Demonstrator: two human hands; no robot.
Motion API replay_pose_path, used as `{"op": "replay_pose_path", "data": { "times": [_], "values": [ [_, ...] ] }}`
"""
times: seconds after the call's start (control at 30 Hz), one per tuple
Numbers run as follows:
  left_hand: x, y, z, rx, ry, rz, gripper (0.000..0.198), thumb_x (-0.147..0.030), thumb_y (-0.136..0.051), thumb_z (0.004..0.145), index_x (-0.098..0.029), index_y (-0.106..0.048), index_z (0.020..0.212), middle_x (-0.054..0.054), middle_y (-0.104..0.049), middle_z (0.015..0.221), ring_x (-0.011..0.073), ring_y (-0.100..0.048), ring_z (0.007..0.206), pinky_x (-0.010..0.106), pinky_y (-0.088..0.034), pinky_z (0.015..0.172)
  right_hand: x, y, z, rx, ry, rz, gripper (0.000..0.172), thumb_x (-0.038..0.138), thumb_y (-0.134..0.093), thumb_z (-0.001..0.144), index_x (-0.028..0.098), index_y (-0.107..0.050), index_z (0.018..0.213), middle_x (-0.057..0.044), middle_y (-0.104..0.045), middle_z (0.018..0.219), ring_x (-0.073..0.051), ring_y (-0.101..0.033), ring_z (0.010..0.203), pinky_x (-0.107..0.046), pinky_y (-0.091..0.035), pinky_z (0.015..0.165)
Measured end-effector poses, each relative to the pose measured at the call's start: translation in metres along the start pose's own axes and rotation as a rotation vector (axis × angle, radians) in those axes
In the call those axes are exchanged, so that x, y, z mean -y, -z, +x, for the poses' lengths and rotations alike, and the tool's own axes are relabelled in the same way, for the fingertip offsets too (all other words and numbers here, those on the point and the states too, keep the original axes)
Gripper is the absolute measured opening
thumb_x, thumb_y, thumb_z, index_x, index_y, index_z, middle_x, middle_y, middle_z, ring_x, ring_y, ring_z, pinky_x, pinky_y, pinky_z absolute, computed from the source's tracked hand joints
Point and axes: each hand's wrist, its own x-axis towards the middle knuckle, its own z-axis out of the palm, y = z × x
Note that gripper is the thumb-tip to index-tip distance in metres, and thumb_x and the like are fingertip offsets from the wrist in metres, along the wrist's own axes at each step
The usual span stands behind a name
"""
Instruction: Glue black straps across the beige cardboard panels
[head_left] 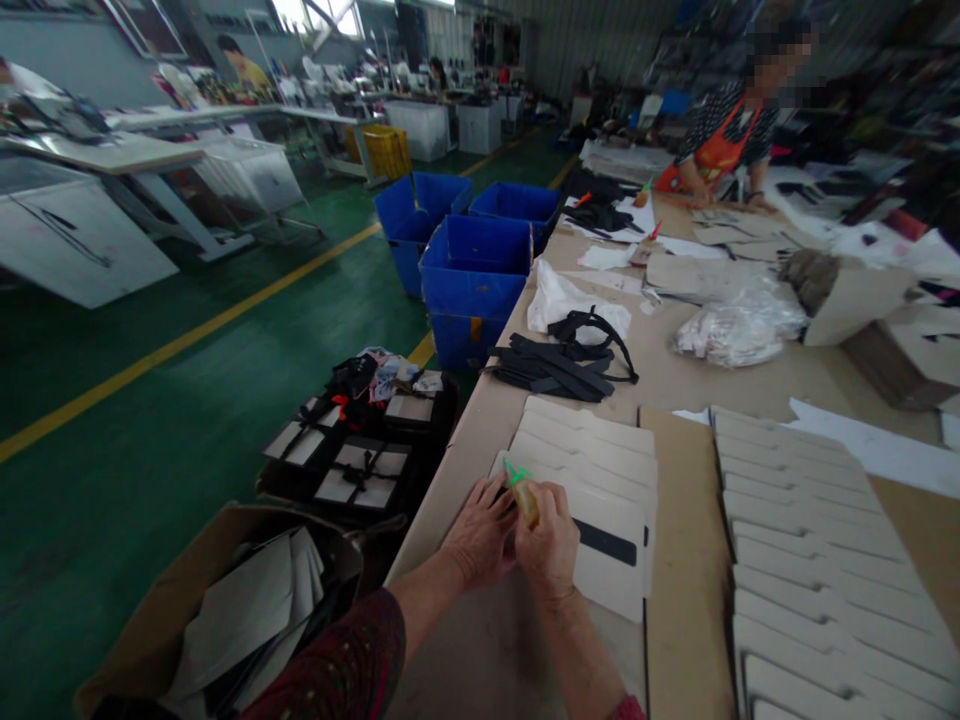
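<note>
My right hand (551, 540) is closed around a small amber squeeze bottle (527, 503), whose bright green tip points away from me over the cardboard. With fingers stretched out, my left hand (484, 530) lies on the left edge of the same piece, close beside the bottle. What is under its fingertips is partly hidden. Below both hands is a grey cardboard piece (615, 587) with a black strip (607, 541) lying across it. More cardboard pieces (581, 440) overlap in a row just beyond it.
Black straps (551, 367) lie farther up the table, near a clear plastic bag (739, 325). Overlapping cardboard pieces (817, 560) line the right side. Left of the table stand blue bins (476, 275) and an open carton (225, 600). Across the table a co-worker (724, 140) handles flat pieces.
</note>
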Motion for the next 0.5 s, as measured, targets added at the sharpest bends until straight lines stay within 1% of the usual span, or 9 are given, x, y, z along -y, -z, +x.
{"op": "replay_pose_path", "data": {
  "times": [0.1,0.17,0.2,0.27,0.33,0.37,0.43,0.5],
  "values": [
    [0.001,0.000,0.001,-0.002,0.001,0.009,0.073,-0.042,-0.064,0.080,-0.030,-0.039,0.148,0.007,-0.047,0.146,0.0369,-0.019,0.148,0.058,-0.015,0.120,0.001,-0.007,0.000,-0.027,-0.083,0.118,0.018,0.027,-0.049,0.094,0.020,-0.063,0.103,-0.007,-0.065,0.098,-0.018,-0.063,0.089,-0.027,-0.051,0.073],
    [0.002,-0.001,0.000,0.001,-0.007,0.020,0.072,-0.043,-0.063,0.082,-0.029,-0.038,0.148,0.007,-0.046,0.148,0.0364,-0.021,0.147,0.058,-0.017,0.120,-0.003,-0.008,-0.001,-0.099,-0.194,0.245,0.019,0.033,-0.054,0.092,0.019,-0.063,0.102,-0.008,-0.065,0.097,-0.019,-0.062,0.091,-0.031,-0.052,0.080],
    [0.002,-0.001,-0.001,0.000,-0.014,0.029,0.071,-0.043,-0.062,0.083,-0.028,-0.038,0.148,0.007,-0.044,0.151,0.0357,-0.023,0.146,0.058,-0.018,0.120,-0.007,-0.007,-0.002,-0.147,-0.274,0.317,0.022,0.036,-0.057,0.090,0.019,-0.063,0.103,-0.008,-0.066,0.096,-0.020,-0.062,0.092,-0.033,-0.052,0.082],
    [0.003,-0.003,-0.006,-0.020,-0.030,0.053,0.065,-0.041,-0.056,0.088,-0.024,-0.037,0.149,0.007,-0.040,0.154,0.0334,-0.026,0.145,0.057,-0.019,0.120,-0.018,0.000,-0.004,-0.259,-0.473,0.464,0.031,0.042,-0.063,0.086,0.018,-0.061,0.105,-0.007,-0.066,0.096,-0.019,-0.063,0.088,-0.036,-0.053,0.081],
    [0.005,-0.003,-0.009,-0.084,-0.018,0.066,0.056,-0.035,-0.049,0.093,-0.022,-0.039,0.147,0.009,-0.042,0.153,0.0305,-0.030,0.143,0.055,-0.021,0.119,-0.037,0.012,-0.007,-0.370,-0.646,0.578,0.039,0.046,-0.068,0.082,0.017,-0.059,0.107,-0.007,-0.066,0.097,-0.019,-0.064,0.084,-0.036,-0.055,0.076],
    [0.008,-0.003,-0.009,-0.130,0.007,0.062,0.052,-0.033,-0.045,0.095,-0.021,-0.041,0.145,0.010,-0.045,0.150,0.0294,-0.033,0.142,0.054,-0.024,0.117,-0.048,0.020,-0.009,-0.416,-0.695,0.610,0.043,0.047,-0.070,0.080,0.017,-0.059,0.107,-0.006,-0.065,0.097,-0.019,-0.064,0.083,-0.036,-0.055,0.074],
    [0.017,0.001,-0.003,-0.203,0.085,0.044,0.047,-0.030,-0.039,0.097,-0.020,-0.043,0.143,0.012,-0.048,0.145,0.0282,-0.039,0.137,0.052,-0.031,0.113,-0.075,0.037,-0.014,-0.486,-0.722,0.592,0.047,0.049,-0.072,0.077,0.017,-0.058,0.108,-0.007,-0.065,0.098,-0.020,-0.065,0.082,-0.035,-0.054,0.071],
    [0.031,0.007,0.014,-0.217,0.135,0.030,0.047,-0.029,-0.035,0.099,-0.019,-0.041,0.144,0.013,-0.048,0.145,0.0276,-0.042,0.134,0.050,-0.035,0.110,-0.103,0.054,-0.022,-0.490,-0.629,0.472,0.047,0.050,-0.068,0.080,0.016,-0.057,0.110,-0.009,-0.065,0.099,-0.021,-0.064,0.083,-0.036,-0.054,0.071]
  ]
}}
